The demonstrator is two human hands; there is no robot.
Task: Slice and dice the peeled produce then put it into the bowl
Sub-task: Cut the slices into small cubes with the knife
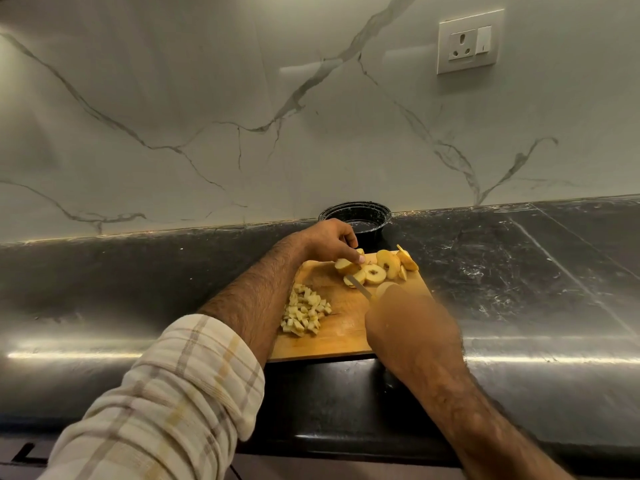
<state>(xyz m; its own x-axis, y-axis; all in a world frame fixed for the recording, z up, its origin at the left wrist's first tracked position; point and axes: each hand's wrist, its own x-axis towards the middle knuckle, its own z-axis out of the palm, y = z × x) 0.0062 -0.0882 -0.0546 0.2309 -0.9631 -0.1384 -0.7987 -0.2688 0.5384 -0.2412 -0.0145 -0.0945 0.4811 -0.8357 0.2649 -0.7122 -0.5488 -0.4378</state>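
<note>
Here, worktop [519, 271]: dark and glossy, running below a marble-veined wall; a wooden board [332, 341] lies near its front edge.
Left hand [332, 242]: reaches to the board's far edge, fingers curled, fingertips pressing down on an end piece of peeled fruit [346, 266].
Right hand [408, 327]: blurred, over the board's right side, closed around the handle of a knife [360, 287]; the handle itself is hidden in the fist.
Knife: thin blade pointing away toward the far left, its tip lying on the slices just beside the left fingertips.
Slices [375, 273]: round, pale yellow, with dark cores showing; they lie fanned along the board's far right corner, some leaning on one another.
Dice [304, 313]: a heap of small cubes on the board's left side, well apart from the slices.
Bowl [355, 216]: black, round, at the worktop's back edge against the wall, just beyond the left hand; whether it holds anything cannot be told.
Sleeve [173, 393]: checked, pale, rolled up on the left forearm.
Socket [469, 41]: white, high on the wall at right.
</note>
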